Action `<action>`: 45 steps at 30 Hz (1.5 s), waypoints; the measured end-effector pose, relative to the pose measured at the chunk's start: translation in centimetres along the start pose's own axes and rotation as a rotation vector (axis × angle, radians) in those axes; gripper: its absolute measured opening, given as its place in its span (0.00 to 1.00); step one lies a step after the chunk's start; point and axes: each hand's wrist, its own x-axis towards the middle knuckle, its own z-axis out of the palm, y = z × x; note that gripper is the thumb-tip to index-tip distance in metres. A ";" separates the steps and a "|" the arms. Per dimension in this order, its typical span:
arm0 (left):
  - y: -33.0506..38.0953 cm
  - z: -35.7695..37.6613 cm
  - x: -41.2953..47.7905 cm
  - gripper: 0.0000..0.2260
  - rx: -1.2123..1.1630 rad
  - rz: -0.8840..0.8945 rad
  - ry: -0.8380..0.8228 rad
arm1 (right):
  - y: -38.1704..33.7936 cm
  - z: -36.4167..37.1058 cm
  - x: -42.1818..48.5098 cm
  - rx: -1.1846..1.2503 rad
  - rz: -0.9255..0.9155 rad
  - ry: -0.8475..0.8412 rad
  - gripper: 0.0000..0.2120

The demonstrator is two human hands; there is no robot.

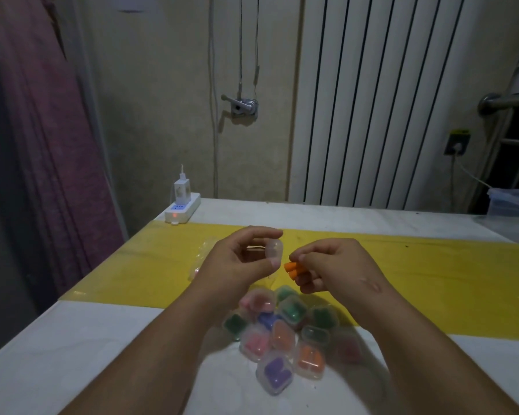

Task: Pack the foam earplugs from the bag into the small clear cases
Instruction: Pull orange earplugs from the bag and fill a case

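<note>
filled cases (277,339) lie heaped on the worktop (102,339). above them, left hand (237,265) fingers curl round an empty clear case (274,250); right hand (336,265) fingers pinch two orange earplugs (292,267) just beside it.

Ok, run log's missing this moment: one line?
left hand holds small clear plastic case | right hand pinches orange foam earplugs | not yet inserted

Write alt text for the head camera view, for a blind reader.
A left hand holds a small clear case while the right hand pinches orange earplugs beside it. Nearer, filled cases of pink, green, purple and orange plugs lie heaped on a white table.
</note>
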 end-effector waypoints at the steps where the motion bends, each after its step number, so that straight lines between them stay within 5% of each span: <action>1: -0.1 0.0 0.0 0.16 -0.003 0.005 0.005 | 0.0 0.0 0.0 -0.004 0.002 -0.001 0.10; 29: -0.8 0.1 0.3 0.09 0.131 0.086 0.032 | 0.3 0.4 -0.4 0.033 -0.034 -0.054 0.07; 36: -0.7 0.4 0.1 0.07 0.237 0.090 0.079 | 0.6 0.7 -0.1 -0.112 -0.085 0.014 0.10; 45: -0.6 0.3 -0.1 0.16 0.251 0.036 -0.016 | 1.0 0.7 0.2 -0.112 -0.121 0.005 0.07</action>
